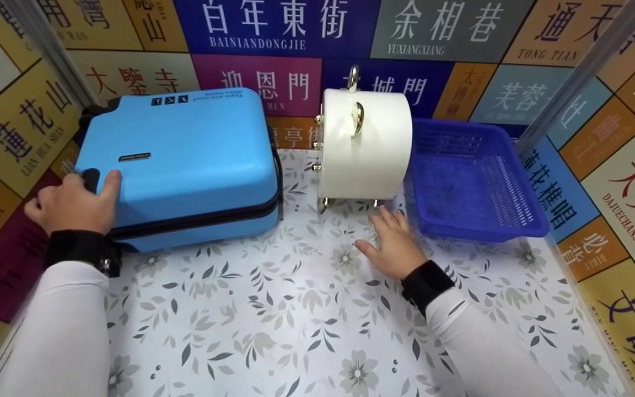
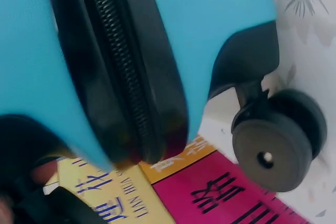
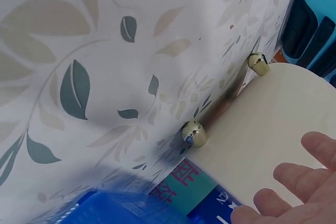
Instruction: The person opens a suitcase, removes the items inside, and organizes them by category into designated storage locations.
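A light-blue hard-shell suitcase lies on its side at the left of the table, its zipper seam running along the front. My left hand grips its near left corner at a black wheel, the thumb against the blue shell. In the left wrist view another wheel and the zipper show, with the fingers mostly hidden. A cream drum-shaped object with gold feet and gold fittings on top stands mid-table. My right hand is just in front of its feet, fingers spread, holding nothing.
A blue plastic basket with perforated sides sits right of the cream object. Panels printed with Chinese characters enclose the back and sides. A floral cloth covers the table, and a clear post rises at the back right.
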`<state>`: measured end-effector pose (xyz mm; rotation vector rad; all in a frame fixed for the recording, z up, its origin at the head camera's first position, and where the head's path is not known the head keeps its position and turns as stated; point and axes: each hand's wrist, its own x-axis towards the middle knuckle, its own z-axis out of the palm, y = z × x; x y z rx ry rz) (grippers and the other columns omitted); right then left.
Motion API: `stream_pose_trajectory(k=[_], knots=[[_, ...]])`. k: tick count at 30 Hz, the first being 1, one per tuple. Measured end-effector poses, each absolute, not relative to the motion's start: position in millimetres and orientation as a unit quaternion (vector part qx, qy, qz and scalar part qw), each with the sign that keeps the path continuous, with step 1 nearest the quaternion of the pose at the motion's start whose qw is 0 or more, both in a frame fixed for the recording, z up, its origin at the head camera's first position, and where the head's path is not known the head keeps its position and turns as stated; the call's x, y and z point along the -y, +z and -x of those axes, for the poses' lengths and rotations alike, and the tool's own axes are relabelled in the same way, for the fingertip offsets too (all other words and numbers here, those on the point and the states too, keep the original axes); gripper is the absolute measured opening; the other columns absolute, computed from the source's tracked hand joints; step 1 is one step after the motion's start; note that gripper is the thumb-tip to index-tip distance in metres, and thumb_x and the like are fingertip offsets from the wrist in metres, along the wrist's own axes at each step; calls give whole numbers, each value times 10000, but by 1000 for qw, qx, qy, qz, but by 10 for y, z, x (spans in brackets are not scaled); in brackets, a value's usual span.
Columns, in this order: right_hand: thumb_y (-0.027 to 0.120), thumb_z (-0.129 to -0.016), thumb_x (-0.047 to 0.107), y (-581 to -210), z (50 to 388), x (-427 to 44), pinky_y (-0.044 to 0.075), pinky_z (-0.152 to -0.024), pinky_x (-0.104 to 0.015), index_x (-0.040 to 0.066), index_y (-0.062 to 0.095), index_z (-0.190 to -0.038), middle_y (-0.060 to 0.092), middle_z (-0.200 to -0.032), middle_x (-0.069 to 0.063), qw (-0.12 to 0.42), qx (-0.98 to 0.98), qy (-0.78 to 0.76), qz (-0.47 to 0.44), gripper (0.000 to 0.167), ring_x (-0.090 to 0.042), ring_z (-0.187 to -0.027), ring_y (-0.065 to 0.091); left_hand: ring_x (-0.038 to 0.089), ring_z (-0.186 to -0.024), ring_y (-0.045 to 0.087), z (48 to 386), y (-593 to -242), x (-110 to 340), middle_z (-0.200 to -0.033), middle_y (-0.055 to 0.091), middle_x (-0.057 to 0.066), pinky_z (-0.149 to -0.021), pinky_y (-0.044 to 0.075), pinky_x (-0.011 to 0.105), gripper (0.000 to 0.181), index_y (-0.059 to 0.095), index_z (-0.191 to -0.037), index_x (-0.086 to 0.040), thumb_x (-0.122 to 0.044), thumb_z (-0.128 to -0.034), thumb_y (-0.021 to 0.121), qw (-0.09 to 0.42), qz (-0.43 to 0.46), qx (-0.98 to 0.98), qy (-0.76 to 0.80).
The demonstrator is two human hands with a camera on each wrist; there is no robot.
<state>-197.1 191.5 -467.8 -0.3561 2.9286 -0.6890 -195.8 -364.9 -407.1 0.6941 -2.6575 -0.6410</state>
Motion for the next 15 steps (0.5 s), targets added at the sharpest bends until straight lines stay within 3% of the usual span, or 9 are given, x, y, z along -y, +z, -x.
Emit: stream_pose_trajectory(k=[7,15], knots=[[619,-1021,535,-4705,1971,-1884,135,-1267,-699,48,375,-1624,134,-1755,-214,63,-963,-231,122,812,-484,-1619,63,522,-1314,430,1922,-4220,3668,-1198,631,360,-1226,92,631,771,638,-1239,57,-651,-1005,438,252,-244,904,-245],[632,-1020,517,-4716,1949,-1847,162,-1286,-658,44,438,-1592,207,-1736,-235,50,-963,-228,137,766,-497,-1604,148,512,-1114,513,1835,-4326,3698,-983,653,332,-1221,183,603,647,678,-1002,44,-584,-993,525,319,-203,896,-232]])
